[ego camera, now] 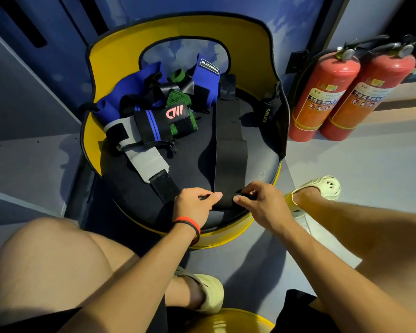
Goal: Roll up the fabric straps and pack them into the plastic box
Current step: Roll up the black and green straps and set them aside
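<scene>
Your L hand [194,205] & R hand [259,203] each pinch the black strap [229,152] at its near end, lower centre, fingers curled, prob. to start a tight, even roll.

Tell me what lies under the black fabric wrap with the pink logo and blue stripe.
A green fabric strap sticks out from beneath the black wrap at its lower right edge. How far it runs underneath, and anything else there, is covered by the wrap.

long black fabric strap [228,155] flat along dark padded seat [192,145]; blue, green, grey fabric straps [159,102] heaped back-left.
</scene>
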{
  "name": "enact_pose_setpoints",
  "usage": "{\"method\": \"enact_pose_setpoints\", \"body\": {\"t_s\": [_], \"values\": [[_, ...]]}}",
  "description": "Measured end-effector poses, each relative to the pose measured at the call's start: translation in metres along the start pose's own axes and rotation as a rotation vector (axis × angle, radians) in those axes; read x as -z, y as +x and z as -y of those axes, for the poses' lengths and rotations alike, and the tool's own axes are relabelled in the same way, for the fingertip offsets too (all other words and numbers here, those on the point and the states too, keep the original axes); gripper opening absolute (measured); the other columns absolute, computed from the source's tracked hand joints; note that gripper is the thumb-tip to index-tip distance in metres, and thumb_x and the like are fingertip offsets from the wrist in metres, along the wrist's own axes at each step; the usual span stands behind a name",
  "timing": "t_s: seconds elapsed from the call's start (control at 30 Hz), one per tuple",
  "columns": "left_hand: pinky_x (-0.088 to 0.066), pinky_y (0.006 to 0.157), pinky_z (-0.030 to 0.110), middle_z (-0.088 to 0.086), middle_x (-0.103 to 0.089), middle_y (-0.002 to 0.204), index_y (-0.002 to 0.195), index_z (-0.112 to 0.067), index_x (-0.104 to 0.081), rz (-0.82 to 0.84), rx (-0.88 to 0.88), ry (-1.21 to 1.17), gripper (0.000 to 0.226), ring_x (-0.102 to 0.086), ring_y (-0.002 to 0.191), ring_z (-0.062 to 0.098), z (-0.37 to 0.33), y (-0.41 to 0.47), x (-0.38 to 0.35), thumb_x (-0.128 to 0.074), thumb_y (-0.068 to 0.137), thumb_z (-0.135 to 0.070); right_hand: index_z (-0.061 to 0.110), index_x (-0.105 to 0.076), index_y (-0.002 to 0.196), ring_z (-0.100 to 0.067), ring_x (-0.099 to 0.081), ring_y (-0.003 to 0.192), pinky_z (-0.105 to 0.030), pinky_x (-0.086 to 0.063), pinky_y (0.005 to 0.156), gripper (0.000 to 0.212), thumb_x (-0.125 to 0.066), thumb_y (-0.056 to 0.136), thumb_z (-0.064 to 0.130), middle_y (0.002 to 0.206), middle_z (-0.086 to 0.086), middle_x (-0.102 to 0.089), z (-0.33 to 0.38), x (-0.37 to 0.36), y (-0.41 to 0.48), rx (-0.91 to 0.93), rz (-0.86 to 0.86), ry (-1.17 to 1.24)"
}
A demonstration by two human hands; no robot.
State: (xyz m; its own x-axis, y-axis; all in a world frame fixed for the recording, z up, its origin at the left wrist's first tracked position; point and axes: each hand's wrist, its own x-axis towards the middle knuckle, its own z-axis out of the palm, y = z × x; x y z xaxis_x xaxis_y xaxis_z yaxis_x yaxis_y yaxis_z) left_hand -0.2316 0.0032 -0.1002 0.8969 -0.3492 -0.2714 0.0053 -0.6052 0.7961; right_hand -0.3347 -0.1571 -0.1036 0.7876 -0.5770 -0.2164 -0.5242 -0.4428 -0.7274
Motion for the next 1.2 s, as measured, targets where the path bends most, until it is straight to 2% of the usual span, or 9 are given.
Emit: {"method": "enact_pose_setpoints", "body": {"t_s": [0.17,0.37,0.5,0.6,0.73,0.83,0.97,1.1,1.2], "values": [[-0.06,0.074,0.035,-0.003,-0.069,0.057,0.072,-0.018,-0.073,-0.022,0.045,0.021,0.028,-0.069,0.064,0.016,-0.006,0.008,-0.001,-0.081,0.079,-0.043,0.02,-0.071,0.103,-0.019,-0.065,0.081,-0.023,-0.047,0.063,0.026,-0.077,0.088,0.04,0.094,-0.003,-0.071,0.001,-0.004,-0.001,0.044,-0.064,-0.009],[-0.058,0.069,0.033,0.001,-0.068,0.057,0.072,-0.016,-0.068,-0.047,0.056,0.075,0.034,-0.069,0.061,0.018,-0.015,0.021,-0.002,-0.081,0.079,-0.047,0.021,-0.071,0.123,-0.024,-0.069,0.096,-0.037,-0.059,0.085,0.042,-0.084,0.083,0.026,0.109,-0.002,-0.075,-0.002,-0.003,-0.008,0.223,-0.062,-0.13],[-0.052,0.061,0.031,0.002,-0.066,0.063,0.066,-0.017,-0.057,-0.066,0.027,0.15,0.041,-0.064,0.066,0.023,-0.018,0.026,-0.005,-0.078,0.081,-0.049,0.02,-0.07,0.127,-0.025,-0.066,0.093,-0.029,-0.052,0.077,0.042,-0.08,0.087,0.027,0.109,-0.006,-0.073,-0.003,-0.006,-0.005,0.261,-0.104,-0.208],[-0.046,0.058,0.028,-0.001,-0.064,0.07,0.077,-0.016,-0.063,-0.076,-0.036,0.109,0.03,-0.06,0.069,0.02,-0.019,0.022,-0.007,-0.076,0.085,-0.041,0.018,-0.07,0.128,-0.026,-0.064,0.095,-0.03,-0.052,0.077,0.041,-0.077,0.089,0.029,0.111,-0.007,-0.07,0.0,-0.005,-0.002,0.238,-0.075,-0.202],[-0.05,0.069,0.028,-0.006,-0.067,0.079,0.094,-0.024,-0.072,-0.036,-0.138,0.026,0.009,-0.063,0.077,0.015,-0.007,0.016,-0.002,-0.067,0.093,-0.031,0.014,-0.071,0.126,-0.029,-0.063,0.101,-0.032,-0.048,0.082,0.041,-0.076,0.089,0.032,0.113,-0.01,-0.067,0.004,0.005,0.004,0.209,-0.021,-0.183],[-0.054,0.075,0.022,-0.008,-0.07,0.092,0.102,-0.024,-0.075,0.046,-0.168,0.021,0.017,-0.065,0.086,0.007,0.002,0.006,0.007,-0.076,0.087,-0.033,0.015,-0.074,0.121,-0.026,-0.066,0.098,-0.028,-0.046,0.076,0.037,-0.076,0.09,0.036,0.108,-0.007,-0.073,0.004,0.014,0.007,0.178,0.108,-0.156],[-0.044,0.066,0.006,-0.009,-0.071,0.093,0.105,-0.025,-0.074,0.112,-0.119,0.091,0.032,-0.065,0.086,0.003,0.007,-0.001,0.016,-0.085,0.077,-0.035,0.016,-0.076,0.119,-0.018,-0.069,0.097,-0.026,-0.053,0.081,0.045,-0.08,0.084,0.044,0.107,-0.001,-0.076,0.003,0.017,0.006,0.029,0.186,-0.059],[-0.051,0.068,0.022,-0.007,-0.072,0.075,0.089,-0.021,-0.078,0.129,-0.062,0.051,0.02,-0.068,0.076,0.01,0.006,0.002,0.017,-0.081,0.081,-0.039,0.017,-0.082,0.094,-0.022,-0.075,0.083,-0.042,-0.061,0.083,0.036,-0.083,0.077,0.05,0.079,-0.001,-0.078,0.0,0.015,0.01,-0.116,0.196,0.116],[-0.057,0.071,0.034,-0.003,-0.07,0.066,0.079,-0.018,-0.075,0.135,-0.017,0.047,0.024,-0.067,0.069,0.017,0.004,0.009,0.013,-0.077,0.084,-0.041,0.017,-0.081,0.089,-0.024,-0.076,0.081,-0.048,-0.061,0.084,0.038,-0.082,0.077,0.053,0.071,-0.001,-0.077,0.001,0.012,0.012,-0.187,0.179,0.199]]}}
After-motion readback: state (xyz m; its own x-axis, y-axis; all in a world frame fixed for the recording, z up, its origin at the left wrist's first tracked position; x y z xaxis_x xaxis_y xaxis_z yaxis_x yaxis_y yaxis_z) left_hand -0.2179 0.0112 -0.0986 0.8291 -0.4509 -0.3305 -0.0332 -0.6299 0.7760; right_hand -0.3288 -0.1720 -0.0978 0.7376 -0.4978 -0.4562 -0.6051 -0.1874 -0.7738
